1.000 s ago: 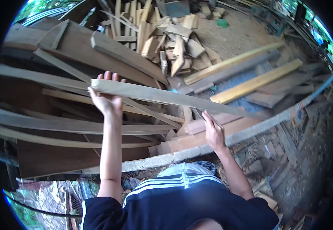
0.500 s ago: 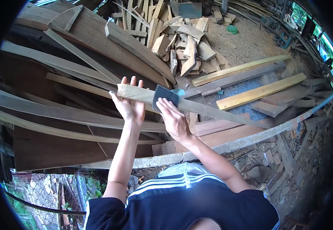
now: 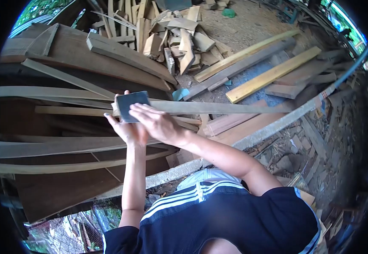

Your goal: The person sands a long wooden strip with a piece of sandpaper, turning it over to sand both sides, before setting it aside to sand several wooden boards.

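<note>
A long wooden strip (image 3: 209, 107) runs from the left across to the right. My left hand (image 3: 129, 132) supports its left end from below, palm up, with the thumb on the near side and a fingertip showing beyond the far edge. A dark grey sheet, apparently sandpaper (image 3: 127, 101), lies over that end of the strip. My right hand (image 3: 158, 122) presses the sheet with extended fingers, close above my left hand. The strip's left end is mostly hidden by the sheet and my hands.
Long boards (image 3: 44, 146) lie to the left. Beyond the strip is a heap of wood offcuts (image 3: 188, 46). Yellowish planks (image 3: 273, 75) rest on the right, and a low concrete ledge (image 3: 256, 143) curves between me and the wood.
My right hand has slid the sandpaper leftward along the strip to its left end, over my left hand. The view has shifted, and the strip now lies closer to level.
</note>
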`<move>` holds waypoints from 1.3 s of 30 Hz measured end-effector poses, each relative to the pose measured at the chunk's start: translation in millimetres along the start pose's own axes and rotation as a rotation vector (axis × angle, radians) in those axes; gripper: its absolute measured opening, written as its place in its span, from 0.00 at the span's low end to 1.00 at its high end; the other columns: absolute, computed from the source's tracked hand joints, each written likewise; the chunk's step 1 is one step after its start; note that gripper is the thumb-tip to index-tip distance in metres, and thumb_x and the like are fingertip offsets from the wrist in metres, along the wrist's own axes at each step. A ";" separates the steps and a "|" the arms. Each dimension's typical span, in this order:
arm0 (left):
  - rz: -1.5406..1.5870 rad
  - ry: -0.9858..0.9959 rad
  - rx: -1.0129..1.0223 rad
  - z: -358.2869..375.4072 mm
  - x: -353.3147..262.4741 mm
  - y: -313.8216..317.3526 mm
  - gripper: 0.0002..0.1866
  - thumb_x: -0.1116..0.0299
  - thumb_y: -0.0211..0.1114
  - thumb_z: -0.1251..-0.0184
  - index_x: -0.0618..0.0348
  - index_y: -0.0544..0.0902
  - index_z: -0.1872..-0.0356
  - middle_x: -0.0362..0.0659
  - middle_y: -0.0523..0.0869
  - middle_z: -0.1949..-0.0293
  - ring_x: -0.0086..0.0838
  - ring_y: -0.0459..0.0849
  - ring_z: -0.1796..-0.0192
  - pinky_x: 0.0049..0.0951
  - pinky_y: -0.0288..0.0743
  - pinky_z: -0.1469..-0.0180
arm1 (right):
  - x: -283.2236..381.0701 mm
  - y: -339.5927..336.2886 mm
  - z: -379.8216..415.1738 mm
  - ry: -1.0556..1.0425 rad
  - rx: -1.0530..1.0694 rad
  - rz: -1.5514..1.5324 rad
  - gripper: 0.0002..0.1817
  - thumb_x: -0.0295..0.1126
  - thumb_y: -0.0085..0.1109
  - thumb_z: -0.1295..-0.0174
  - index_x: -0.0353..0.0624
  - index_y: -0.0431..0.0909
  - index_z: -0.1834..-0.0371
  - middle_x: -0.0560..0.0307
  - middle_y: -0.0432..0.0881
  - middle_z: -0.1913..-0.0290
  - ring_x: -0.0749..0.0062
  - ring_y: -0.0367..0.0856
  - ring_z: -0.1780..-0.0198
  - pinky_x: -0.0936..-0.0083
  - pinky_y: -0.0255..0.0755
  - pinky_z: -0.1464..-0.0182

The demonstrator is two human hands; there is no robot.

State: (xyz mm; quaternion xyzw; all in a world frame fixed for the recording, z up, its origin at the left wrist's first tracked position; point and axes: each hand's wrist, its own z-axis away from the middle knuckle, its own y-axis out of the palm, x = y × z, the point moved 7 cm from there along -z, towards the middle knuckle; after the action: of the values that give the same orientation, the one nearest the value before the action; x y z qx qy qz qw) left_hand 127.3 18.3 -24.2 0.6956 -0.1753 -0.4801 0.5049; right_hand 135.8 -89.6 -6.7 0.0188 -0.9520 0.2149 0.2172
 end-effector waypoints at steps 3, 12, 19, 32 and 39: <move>0.072 0.034 0.005 -0.4 1.6 5.6 0.35 0.37 0.36 0.29 0.52 0.62 0.32 0.50 0.59 0.30 0.44 0.54 0.27 0.44 0.43 0.26 | -49.5 -47.4 54.6 0.133 -0.015 0.170 0.14 0.20 0.49 0.37 0.32 0.76 0.50 0.39 0.80 0.48 0.54 0.80 0.45 0.64 0.75 0.41; -0.153 0.179 0.115 -0.2 17.0 20.1 0.21 0.60 0.48 0.26 0.42 0.60 0.34 0.48 0.75 0.45 0.37 0.72 0.39 0.54 0.55 0.31 | -26.6 -59.8 50.5 0.201 -0.063 0.119 0.15 0.20 0.49 0.39 0.34 0.75 0.48 0.39 0.78 0.46 0.50 0.77 0.43 0.63 0.71 0.38; -0.148 0.212 0.040 -3.1 15.5 8.0 0.19 0.64 0.46 0.25 0.44 0.61 0.36 0.44 0.77 0.57 0.32 0.78 0.50 0.52 0.64 0.35 | -148.7 -150.3 159.5 0.699 -0.011 0.432 0.12 0.22 0.49 0.37 0.32 0.75 0.52 0.39 0.80 0.50 0.54 0.83 0.54 0.67 0.81 0.54; -0.172 0.310 -0.009 -7.0 23.7 37.5 0.16 0.63 0.44 0.23 0.47 0.64 0.38 0.39 0.69 0.68 0.26 0.71 0.65 0.37 0.73 0.49 | -156.3 -174.9 192.8 0.730 -0.031 0.399 0.16 0.24 0.49 0.35 0.36 0.75 0.45 0.40 0.78 0.46 0.52 0.77 0.43 0.66 0.73 0.40; -0.140 0.341 -0.046 -17.5 26.1 43.6 0.13 0.62 0.46 0.25 0.45 0.71 0.44 0.41 0.70 0.69 0.29 0.71 0.66 0.34 0.73 0.53 | -87.0 -119.8 104.0 0.417 -0.081 0.283 0.19 0.23 0.54 0.38 0.33 0.73 0.43 0.40 0.76 0.43 0.53 0.75 0.41 0.65 0.71 0.38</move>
State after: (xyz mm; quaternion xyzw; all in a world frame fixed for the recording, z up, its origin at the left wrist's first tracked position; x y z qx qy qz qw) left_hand 165.1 -10.1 1.5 0.7657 -0.0276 -0.3930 0.5084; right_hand 187.8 -246.7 -79.9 -0.1682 -0.8875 0.2043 0.3774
